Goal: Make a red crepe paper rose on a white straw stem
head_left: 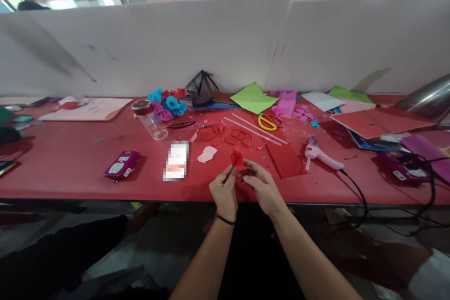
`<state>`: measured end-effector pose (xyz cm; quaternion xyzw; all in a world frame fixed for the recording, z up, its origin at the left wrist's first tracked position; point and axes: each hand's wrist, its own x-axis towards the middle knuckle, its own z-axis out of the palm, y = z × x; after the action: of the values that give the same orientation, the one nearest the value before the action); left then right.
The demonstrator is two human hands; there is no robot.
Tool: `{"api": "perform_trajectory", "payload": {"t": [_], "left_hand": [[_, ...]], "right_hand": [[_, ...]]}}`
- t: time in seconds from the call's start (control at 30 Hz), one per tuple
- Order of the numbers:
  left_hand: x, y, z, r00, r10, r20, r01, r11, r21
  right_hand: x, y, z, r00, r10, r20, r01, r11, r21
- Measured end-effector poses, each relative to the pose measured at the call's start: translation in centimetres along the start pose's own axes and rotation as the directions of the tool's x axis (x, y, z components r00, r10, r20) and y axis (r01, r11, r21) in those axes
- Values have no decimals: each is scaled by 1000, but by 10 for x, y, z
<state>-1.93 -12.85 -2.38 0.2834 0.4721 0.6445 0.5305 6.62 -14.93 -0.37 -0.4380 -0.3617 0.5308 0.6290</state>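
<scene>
Left hand pinching base of red flower, above table near front edge. Right hand gripping a curled petal beside it; joined or not, cannot tell. Step looks like petal-wrapping; next move likely calls for steady left pinch, right pressing petal round. Cutouts just beyond. Glue gun off right. Jar lidded, contents unclear. Pouch farther back, inside hidden.

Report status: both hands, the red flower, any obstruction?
Left hand pinching red paper flower, bloom up. Right hand close beside it, exact grip unclear. Nothing visibly blocking; pink glue gun off to the right.
</scene>
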Motion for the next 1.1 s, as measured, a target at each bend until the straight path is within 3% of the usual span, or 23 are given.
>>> {"api": "perform_trajectory", "payload": {"t": [0.17, 0.23, 0.37, 0.47, 0.67, 0.83, 0.97, 1.1], "left_hand": [[2, 8, 14, 995, -96, -20, 92, 984, -150], [2, 13, 17, 988, -153, -15, 147, 971, -190], [2, 25, 21, 959, -281, 44, 283, 929, -237], [0, 30, 21, 947, -306, 93, 319, 922, -219], [5, 34, 4, 860, -357, 365, 437, 885, -163], [16, 46, -5, 879, -324, 349, 404, 896, -185], [17, 51, -1, 864, -318, 391, 414, 890, -190], [16, 48, 1, 851, -353, 389, 454, 866, -207]], "right_hand": [[1, 5, 6, 983, -76, -165, 45, 983, -180], [1, 8, 6, 976, -121, -181, 65, 956, -286], [3, 8, 6, 976, -196, -95, 135, 887, -442], [4, 5, 5, 965, -249, -89, 178, 861, -477], [-1, 0, 2, 928, -356, -111, 253, 820, -514], [-6, 0, -2, 871, -482, -97, 312, 693, -651], [-9, -2, -1, 827, -562, -7, 377, 562, -736], [-12, -4, 0, 799, -600, 39, 410, 496, -765]]}}
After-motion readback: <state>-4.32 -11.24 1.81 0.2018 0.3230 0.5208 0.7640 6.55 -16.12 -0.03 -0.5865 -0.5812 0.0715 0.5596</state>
